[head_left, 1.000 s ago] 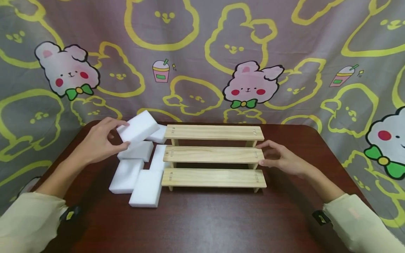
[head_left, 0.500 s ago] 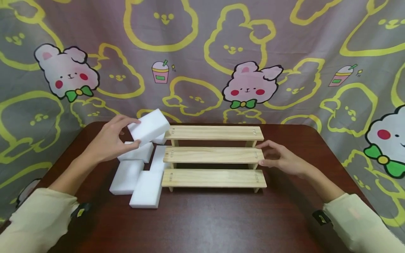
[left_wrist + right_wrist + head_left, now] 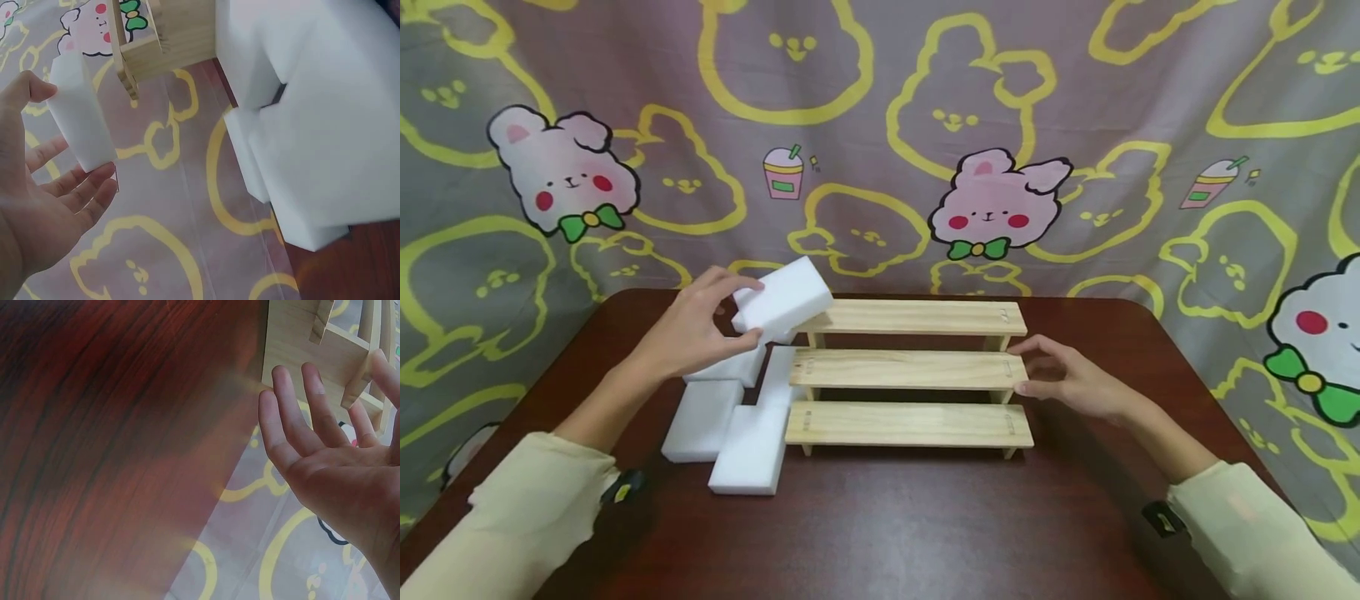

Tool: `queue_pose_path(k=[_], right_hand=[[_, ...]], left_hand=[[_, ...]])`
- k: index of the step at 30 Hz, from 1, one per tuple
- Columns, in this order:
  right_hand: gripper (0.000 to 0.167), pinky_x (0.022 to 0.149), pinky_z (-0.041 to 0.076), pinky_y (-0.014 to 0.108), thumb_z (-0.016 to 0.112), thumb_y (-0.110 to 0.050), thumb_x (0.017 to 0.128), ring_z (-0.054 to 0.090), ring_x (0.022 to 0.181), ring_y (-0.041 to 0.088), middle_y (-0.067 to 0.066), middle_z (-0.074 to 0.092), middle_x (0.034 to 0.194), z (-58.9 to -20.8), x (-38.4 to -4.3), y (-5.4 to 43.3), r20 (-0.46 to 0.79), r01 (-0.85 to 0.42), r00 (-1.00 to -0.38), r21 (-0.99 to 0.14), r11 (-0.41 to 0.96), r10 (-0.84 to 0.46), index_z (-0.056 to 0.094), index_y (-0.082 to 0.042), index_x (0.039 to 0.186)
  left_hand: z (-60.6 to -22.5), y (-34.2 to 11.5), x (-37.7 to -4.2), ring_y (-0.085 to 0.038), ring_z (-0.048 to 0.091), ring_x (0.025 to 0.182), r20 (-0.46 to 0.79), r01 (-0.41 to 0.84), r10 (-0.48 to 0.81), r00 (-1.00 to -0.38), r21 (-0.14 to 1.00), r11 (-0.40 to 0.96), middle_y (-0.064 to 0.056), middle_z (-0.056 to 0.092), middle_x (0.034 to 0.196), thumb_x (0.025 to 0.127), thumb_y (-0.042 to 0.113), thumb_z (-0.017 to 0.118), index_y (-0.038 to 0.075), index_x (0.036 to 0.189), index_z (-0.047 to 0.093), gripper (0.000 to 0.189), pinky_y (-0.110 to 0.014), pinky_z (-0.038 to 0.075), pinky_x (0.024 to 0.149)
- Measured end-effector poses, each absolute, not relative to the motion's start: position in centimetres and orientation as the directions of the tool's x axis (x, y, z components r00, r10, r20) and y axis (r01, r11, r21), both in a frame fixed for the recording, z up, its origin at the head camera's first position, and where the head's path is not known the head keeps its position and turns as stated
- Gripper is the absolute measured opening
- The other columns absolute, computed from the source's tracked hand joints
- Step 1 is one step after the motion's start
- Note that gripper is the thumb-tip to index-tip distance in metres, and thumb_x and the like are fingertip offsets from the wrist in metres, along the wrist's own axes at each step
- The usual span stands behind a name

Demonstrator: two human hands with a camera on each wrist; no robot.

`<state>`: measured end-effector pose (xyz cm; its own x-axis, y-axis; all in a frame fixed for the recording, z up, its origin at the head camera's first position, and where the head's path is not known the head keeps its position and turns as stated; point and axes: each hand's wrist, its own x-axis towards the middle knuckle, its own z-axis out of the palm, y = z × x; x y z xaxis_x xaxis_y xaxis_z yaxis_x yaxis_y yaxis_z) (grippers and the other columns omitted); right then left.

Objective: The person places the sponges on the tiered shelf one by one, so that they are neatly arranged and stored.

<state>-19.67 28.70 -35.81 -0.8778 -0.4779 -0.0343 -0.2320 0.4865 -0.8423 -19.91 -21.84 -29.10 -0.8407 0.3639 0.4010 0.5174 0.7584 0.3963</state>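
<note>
My left hand [image 3: 688,329] holds a white foam block [image 3: 786,296] between thumb and fingers. Raised and tilted, the block overlaps the left end of the top board in the head view. The left wrist view shows the thumb [image 3: 40,87] on one end of it and fingertips at the other. A three-tier wooden display stand [image 3: 910,369] is at the middle of the table. At its right end, my right hand [image 3: 1078,379] pinches the middle board with thumb and index finger. Its other fingers [image 3: 290,412] are extended, as the right wrist view shows.
Several more white foam blocks [image 3: 745,450] lie left of the stand, some close against its left end. All stand on a dark red-brown table [image 3: 895,533]. A patterned curtain [image 3: 865,125] hangs right behind the table.
My left hand has carried the foam block to the right, from above the other blocks to the top board's left end. My right hand stays at the stand.
</note>
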Motion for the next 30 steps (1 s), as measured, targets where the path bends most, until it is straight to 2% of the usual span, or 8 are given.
queue_pose_path(k=[4, 9, 20, 30], right_hand=[[0.047, 0.084, 0.056, 0.042, 0.074, -0.012, 0.096, 0.065, 0.105, 0.031, 0.020, 0.064, 0.120, -35.8, -19.7, 28.7, -0.038, -0.227, -0.879, -0.844, 0.486, -0.476, 0.053, -0.006, 0.137], [0.047, 0.085, 0.056, 0.045, 0.074, -0.012, 0.096, 0.065, 0.105, 0.031, 0.022, 0.062, 0.122, -35.8, -19.7, 28.7, -0.040, -0.223, -0.878, -0.847, 0.482, -0.478, 0.052, -0.005, 0.137], [0.047, 0.085, 0.057, 0.043, 0.073, -0.010, 0.096, 0.065, 0.105, 0.031, 0.022, 0.063, 0.120, -36.0, -19.8, 28.7, -0.039, -0.225, -0.872, -0.854, 0.470, -0.488, 0.051, -0.004, 0.137], [0.047, 0.085, 0.057, 0.043, 0.074, -0.010, 0.096, 0.065, 0.106, 0.032, 0.022, 0.063, 0.120, -35.9, -19.8, 28.7, -0.032, -0.229, -0.871, -0.855, 0.464, -0.490, 0.051, -0.004, 0.136]], left_hand=[[-29.1, -21.2, -20.2, -0.030, 0.053, 0.093, 0.401, 0.535, 0.381, -0.833, 0.407, 0.740, -0.017, 0.057, 0.122, 0.083, 0.017, 0.081, 0.003, 0.131, 0.064, 0.053, -0.043, 0.047, 0.076], [-29.1, -20.4, -20.6, -0.031, 0.053, 0.100, 0.389, 0.530, 0.380, -0.839, 0.432, 0.730, -0.017, 0.057, 0.126, 0.083, 0.018, 0.081, 0.004, 0.132, 0.064, 0.053, -0.047, 0.046, 0.082], [-28.8, -18.8, -21.2, -0.034, 0.056, 0.110, 0.355, 0.519, 0.385, -0.852, 0.471, 0.714, -0.016, 0.055, 0.137, 0.083, 0.018, 0.079, 0.006, 0.131, 0.065, 0.052, -0.050, 0.051, 0.089], [-29.1, -17.5, -21.6, -0.037, 0.056, 0.115, 0.353, 0.539, 0.409, -0.841, 0.487, 0.688, -0.016, 0.057, 0.131, 0.083, 0.017, 0.080, 0.006, 0.131, 0.066, 0.052, -0.052, 0.050, 0.092]])
